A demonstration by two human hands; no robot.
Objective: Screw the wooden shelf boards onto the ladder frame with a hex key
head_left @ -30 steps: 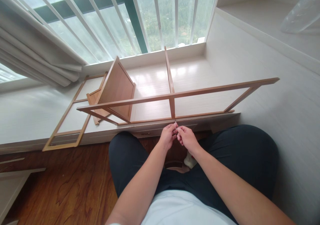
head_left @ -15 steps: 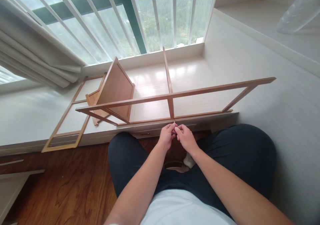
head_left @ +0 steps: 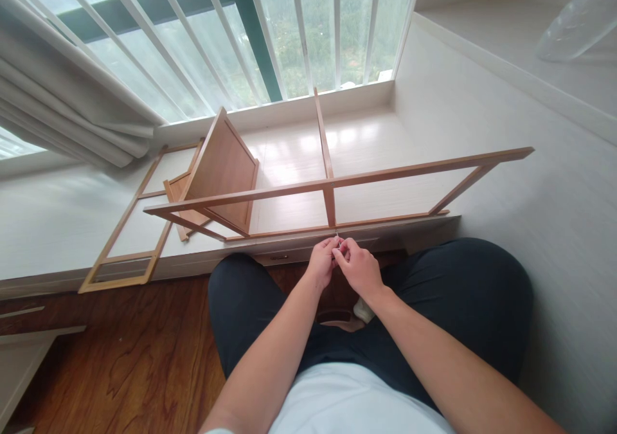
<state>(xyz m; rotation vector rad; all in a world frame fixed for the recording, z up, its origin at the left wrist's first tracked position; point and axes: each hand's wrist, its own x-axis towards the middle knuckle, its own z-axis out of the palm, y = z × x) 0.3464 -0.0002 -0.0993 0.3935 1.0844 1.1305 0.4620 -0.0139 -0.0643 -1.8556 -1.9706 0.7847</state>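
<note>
Both hands meet at the front edge of a wooden frame, by the joint where its middle crosspiece reaches the lower rail. My left hand is closed, with thumb and fingertips pinched together just below that joint. Beside it, touching, my right hand is pinched too, its fingers curled. A thin, pale, metal-looking tip pokes out between the fingertips toward the rail; it is too small to name, and the rest is hidden by the fingers.
A wooden panel leans upright inside the frame's left part. Another wooden frame lies left, overhanging the white ledge. A barred window is behind, a grey curtain at left. A clear plastic item rests on the right shelf.
My right hand has turned slightly and its fingers have shifted over the left fingertips. My left hand stays nearly in place, and the wooden frame has hardly moved.
</note>
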